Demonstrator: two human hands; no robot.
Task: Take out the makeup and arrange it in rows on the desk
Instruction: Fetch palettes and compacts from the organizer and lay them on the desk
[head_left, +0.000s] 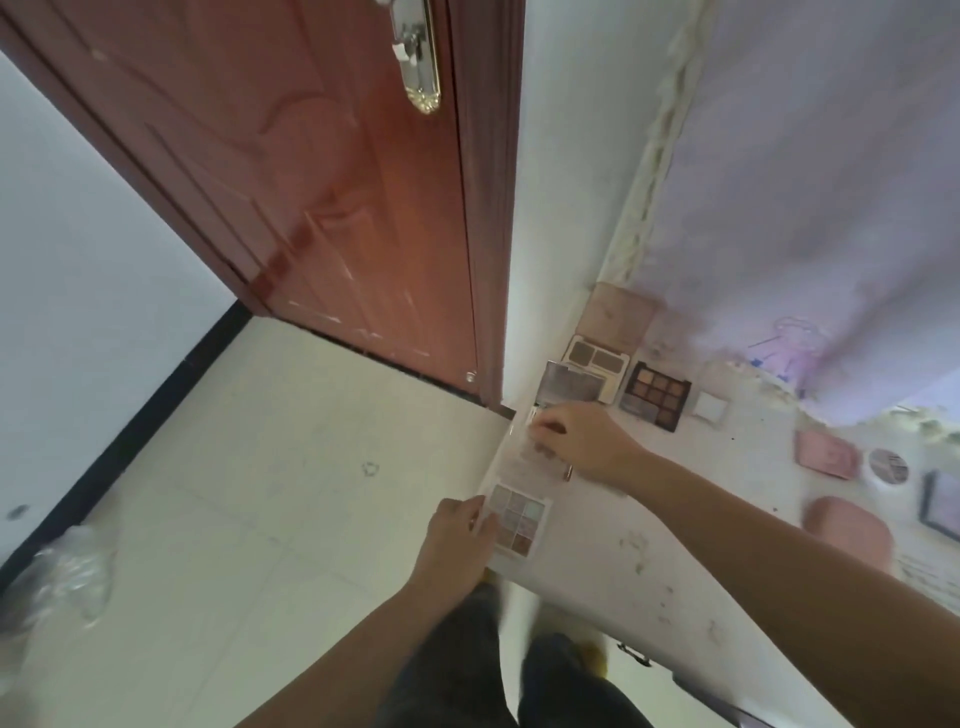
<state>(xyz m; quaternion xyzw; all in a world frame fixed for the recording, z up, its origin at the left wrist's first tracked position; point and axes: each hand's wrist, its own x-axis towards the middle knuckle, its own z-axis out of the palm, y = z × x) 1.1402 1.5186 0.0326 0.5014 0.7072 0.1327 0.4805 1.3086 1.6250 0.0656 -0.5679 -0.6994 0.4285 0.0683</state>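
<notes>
At the bench's near left edge: both my hands are working over the palettes laid out there.
Left hand (460, 535): my fingers (480, 506) curl round the left side of a pale nine-pan palette (517, 525), gripping it where it lies at the very edge of the bench (675, 530).
Right hand (582, 441): it rests just beyond the nine-pan palette, fingers bent and pinching the edge of a pale, flat item (535, 457) on the bench; motion blur keeps me from telling what that item is.
Row beyond my right hand: a grey-lidded palette (569, 387) sits just past my knuckles, touching a cream two-pan palette (597, 356), and farther back lies a pinkish-beige flat case (618, 314) near the wall.
To the right of those: a dark palette of brown and orange shades (657, 395), then a small white square compact (707, 408) just beside it.
Far right of the bench: a pink case (826, 454), a round white compact (888, 466), a dark-framed palette (940, 501) cut by the picture's edge, and a pink pouch (849, 527) nearer to me.
Bench surface: white, speckled with marks.
Backdrop: a lilac cloth (831, 182) hangs behind the bench.
Left of the bench: a reddish-brown door (322, 171) with a metal handle plate (421, 57), pale floor tiles (249, 493), and a crumpled clear plastic bag (62, 577) on the floor.
Below: my dark trouser legs (467, 670) stand close to the bench.
</notes>
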